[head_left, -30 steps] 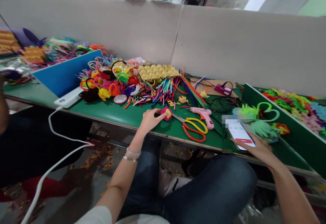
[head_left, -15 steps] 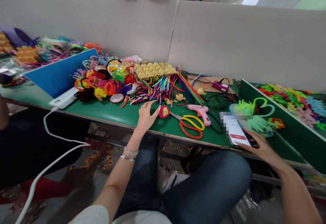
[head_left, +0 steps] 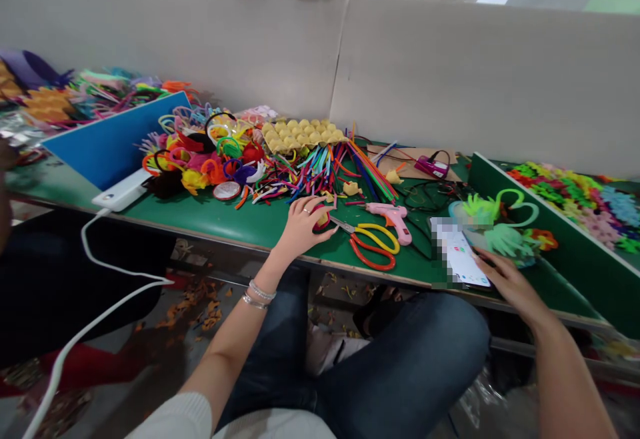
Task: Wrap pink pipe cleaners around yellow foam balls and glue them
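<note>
My left hand (head_left: pixel 303 227) reaches over a small pink round piece with a yellow centre (head_left: pixel 322 219) near the table's front edge. Its thumb and fingers are apart around the piece, partly hiding it. Just right of it lie scissors (head_left: pixel 375 242) with one yellow and one red handle, and behind them a pink glue gun (head_left: pixel 391 218). My right hand (head_left: pixel 505 282) lies at the right side of a phone (head_left: pixel 463 252), fingers stretched out, a fingertip at its lit screen. The phone rests flat on the table; part of it is blurred out.
Colourful fuzzy pieces (head_left: pixel 215 159) and pipe cleaners (head_left: pixel 320 166) heap up by a yellow egg tray (head_left: pixel 303 134). A blue divider (head_left: pixel 120 136) and a white power strip (head_left: pixel 123 189) stand left. Green fuzzy pieces (head_left: pixel 505 239) lie behind the phone, beside a green divider (head_left: pixel 550 239).
My left hand has moved right and over the pink piece, covering more of it. My right hand has shifted slightly back up along the phone, whose screen now shows a different page.
</note>
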Action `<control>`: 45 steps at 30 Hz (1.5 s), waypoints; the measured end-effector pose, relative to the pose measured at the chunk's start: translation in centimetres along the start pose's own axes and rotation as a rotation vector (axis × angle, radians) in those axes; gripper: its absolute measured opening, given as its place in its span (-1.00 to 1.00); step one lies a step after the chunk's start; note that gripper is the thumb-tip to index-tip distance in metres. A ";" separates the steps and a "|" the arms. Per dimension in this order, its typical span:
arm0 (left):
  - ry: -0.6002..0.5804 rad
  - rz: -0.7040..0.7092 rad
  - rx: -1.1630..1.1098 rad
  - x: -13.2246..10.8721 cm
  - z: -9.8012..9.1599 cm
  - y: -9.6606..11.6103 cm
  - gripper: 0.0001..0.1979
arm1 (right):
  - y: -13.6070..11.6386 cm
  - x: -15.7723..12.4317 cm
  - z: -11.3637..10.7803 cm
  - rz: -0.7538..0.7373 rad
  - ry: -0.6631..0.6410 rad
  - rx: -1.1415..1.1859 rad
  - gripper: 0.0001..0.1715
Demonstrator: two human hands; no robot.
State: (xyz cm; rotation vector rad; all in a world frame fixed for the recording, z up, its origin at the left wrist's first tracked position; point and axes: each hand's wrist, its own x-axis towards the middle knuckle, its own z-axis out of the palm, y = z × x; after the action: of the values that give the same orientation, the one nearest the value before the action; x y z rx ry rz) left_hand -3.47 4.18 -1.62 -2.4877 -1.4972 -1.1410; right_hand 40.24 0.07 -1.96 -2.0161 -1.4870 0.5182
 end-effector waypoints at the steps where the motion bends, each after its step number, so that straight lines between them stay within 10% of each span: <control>1: -0.017 0.036 0.018 0.0 0.1 -0.1 -0.60 | 0.3 0.0 -0.1 -0.005 -0.024 -0.016 -0.15; 12: -0.019 0.109 0.088 -0.7 0.0 -1.1 -0.58 | 2.1 0.4 -0.2 -0.067 -0.050 -0.093 -0.01; 20: -0.024 0.138 0.130 -0.6 0.1 -0.9 -0.61 | 1.0 -0.2 0.0 -0.017 0.012 0.042 -0.36; 45: -0.037 -0.221 -0.027 -0.1 -1.8 -0.5 -0.57 | 1.9 0.6 0.3 -0.069 0.051 0.033 -0.49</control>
State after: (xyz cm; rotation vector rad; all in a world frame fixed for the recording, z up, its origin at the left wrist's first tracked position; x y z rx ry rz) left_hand -4.93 3.68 -0.55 -2.4209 -1.8164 -1.1556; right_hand 41.59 0.33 -3.42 -1.9310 -1.5016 0.4571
